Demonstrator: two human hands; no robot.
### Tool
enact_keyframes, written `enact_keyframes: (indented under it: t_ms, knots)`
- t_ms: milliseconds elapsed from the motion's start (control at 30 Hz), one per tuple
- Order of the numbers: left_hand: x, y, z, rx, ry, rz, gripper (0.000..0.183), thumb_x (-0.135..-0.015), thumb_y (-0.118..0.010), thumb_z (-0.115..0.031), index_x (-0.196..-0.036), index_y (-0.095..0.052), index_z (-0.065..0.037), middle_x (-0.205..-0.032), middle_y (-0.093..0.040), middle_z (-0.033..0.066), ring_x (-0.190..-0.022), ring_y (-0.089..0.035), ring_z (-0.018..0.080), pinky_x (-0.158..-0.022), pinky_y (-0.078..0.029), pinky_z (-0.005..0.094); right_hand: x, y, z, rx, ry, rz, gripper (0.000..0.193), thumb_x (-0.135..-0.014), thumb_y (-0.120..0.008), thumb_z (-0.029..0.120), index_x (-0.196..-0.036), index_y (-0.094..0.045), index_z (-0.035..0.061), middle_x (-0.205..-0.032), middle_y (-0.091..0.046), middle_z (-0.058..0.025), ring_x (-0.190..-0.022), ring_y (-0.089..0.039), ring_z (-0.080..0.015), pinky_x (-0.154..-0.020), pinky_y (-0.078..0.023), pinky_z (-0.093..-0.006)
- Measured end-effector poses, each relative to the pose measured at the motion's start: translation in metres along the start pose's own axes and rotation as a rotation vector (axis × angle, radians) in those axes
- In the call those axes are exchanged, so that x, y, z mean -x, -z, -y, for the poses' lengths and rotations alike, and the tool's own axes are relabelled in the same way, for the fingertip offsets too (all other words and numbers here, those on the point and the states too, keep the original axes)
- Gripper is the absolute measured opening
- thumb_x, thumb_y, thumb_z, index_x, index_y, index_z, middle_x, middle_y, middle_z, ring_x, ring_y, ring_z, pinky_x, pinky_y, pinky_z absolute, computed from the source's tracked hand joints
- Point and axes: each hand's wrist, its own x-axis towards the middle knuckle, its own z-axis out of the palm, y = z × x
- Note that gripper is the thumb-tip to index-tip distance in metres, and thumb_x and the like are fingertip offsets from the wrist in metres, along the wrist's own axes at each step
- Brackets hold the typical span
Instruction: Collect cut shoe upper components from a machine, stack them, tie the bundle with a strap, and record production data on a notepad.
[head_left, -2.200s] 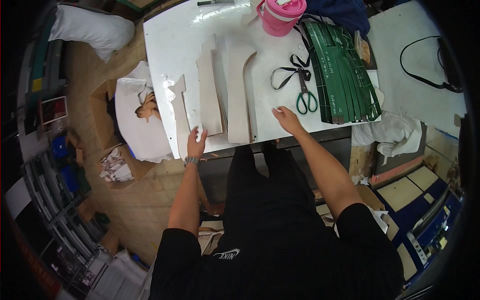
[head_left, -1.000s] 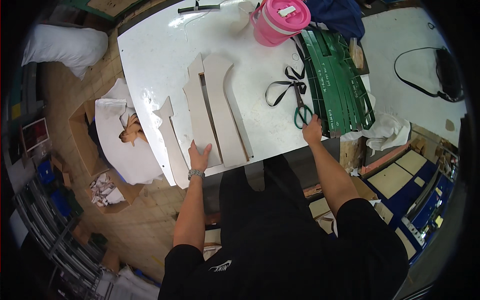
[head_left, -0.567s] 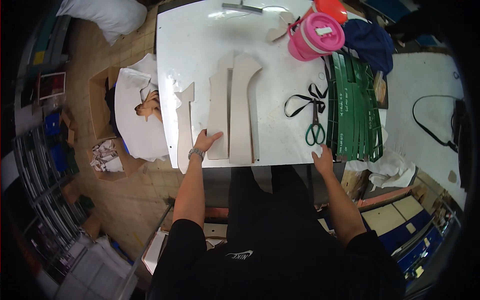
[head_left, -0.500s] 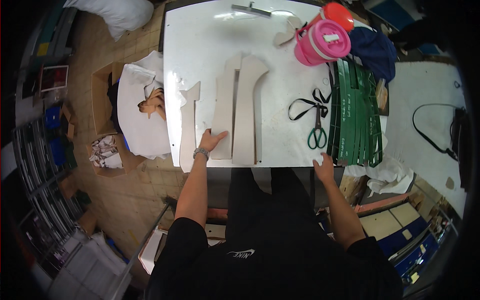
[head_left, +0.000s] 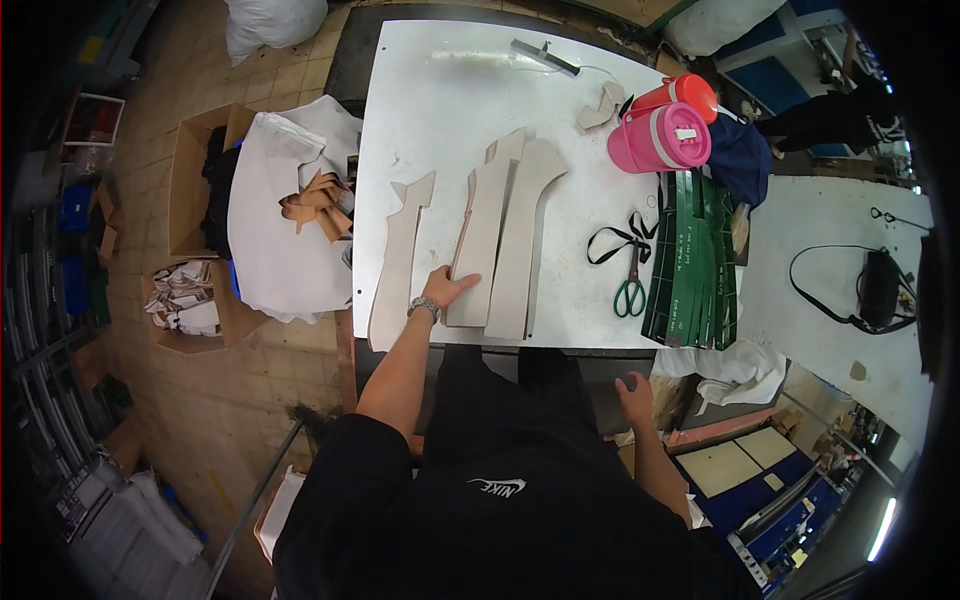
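My left hand (head_left: 450, 289), with a watch at the wrist, is at the lower left edge of a long off-white cut piece (head_left: 487, 230). Its thumb lies on the piece and its fingers stretch along the side, spread apart. Layered edges show that this is a stack. Right beside it lies another long stack (head_left: 521, 245) with a hooked top end. A narrower notched piece (head_left: 402, 260) lies to the left. My right hand (head_left: 634, 400) hangs off the table's front edge, fingers apart, with nothing visible in it.
Green-handled scissors (head_left: 630, 297) and a black strap (head_left: 625, 240) lie right of the stacks, beside green slatted templates (head_left: 692, 270). Pink (head_left: 645, 140) and red (head_left: 690, 97) jugs stand at the far right. Cardboard boxes (head_left: 195, 190) and white cloth (head_left: 265, 220) sit left of the table (head_left: 450, 90).
My right hand has drawn back from the table's front edge toward my body. My left hand has shifted further onto the middle stack. The whole view has tilted.
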Motion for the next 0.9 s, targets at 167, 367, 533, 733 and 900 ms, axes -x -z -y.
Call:
enact_keyframes:
  t_ms: [167,367,533,733,900]
  knots:
    - [0.015,0.006,-0.008,0.069,-0.051,0.015,0.090,-0.081,-0.087,-0.057,-0.132,-0.059,0.011,-0.125,-0.071,0.0235,-0.108,-0.072,0.0276,-0.093,-0.058,0.0384,0.030,-0.018,0.010,0.035,-0.003,-0.024,0.056,-0.093,-0.078,0.040,-0.132,-0.067,0.0008,-0.129,-0.069,-0.0208,-0.112,-0.071,-0.0334,-0.097,-0.056,-0.0439]
    - [0.028,0.043,0.002,0.429,0.093,0.251,0.089,-0.091,-0.084,-0.048,-0.151,-0.048,0.007,-0.140,-0.065,0.0163,-0.127,-0.063,0.0226,-0.108,-0.050,0.0355,0.036,-0.043,0.047,0.004,0.070,-0.001,0.052,-0.092,-0.080,0.038,-0.128,-0.068,0.0019,-0.125,-0.068,-0.0214,-0.113,-0.068,-0.0363,-0.099,-0.055,-0.0448]
    - [0.069,0.062,-0.022,0.511,0.143,0.330,0.081,-0.094,-0.081,-0.044,-0.152,-0.049,0.004,-0.143,-0.064,0.0154,-0.127,-0.064,0.0230,-0.109,-0.051,0.0381,-0.004,-0.061,0.143,-0.229,0.234,0.048,0.050,-0.094,-0.079,0.038,-0.126,-0.069,0.0008,-0.117,-0.073,-0.0201,-0.106,-0.071,-0.0353,-0.095,-0.057,-0.0419]
    - [0.113,0.091,-0.037,0.603,0.209,0.422,0.074,-0.096,-0.078,-0.039,-0.151,-0.049,0.002,-0.139,-0.065,0.0137,-0.123,-0.068,0.0226,-0.101,-0.059,0.0394,-0.040,-0.094,0.333,-0.880,0.015,0.656,0.079,-0.099,-0.068,0.062,-0.144,-0.058,-0.0022,-0.134,-0.066,-0.0162,-0.122,-0.065,-0.0278,-0.103,-0.054,-0.0433]
    - [0.144,0.087,-0.057,0.717,0.223,0.429,0.054,-0.100,-0.074,-0.032,-0.138,-0.060,0.004,-0.123,-0.073,0.0135,-0.107,-0.075,0.0203,-0.089,-0.065,0.0358,-0.070,-0.153,0.383,-1.235,-0.480,0.951,0.099,-0.090,-0.063,0.081,-0.149,-0.054,0.0019,-0.143,-0.061,-0.0172,-0.129,-0.062,-0.0305,-0.113,-0.048,-0.0492]
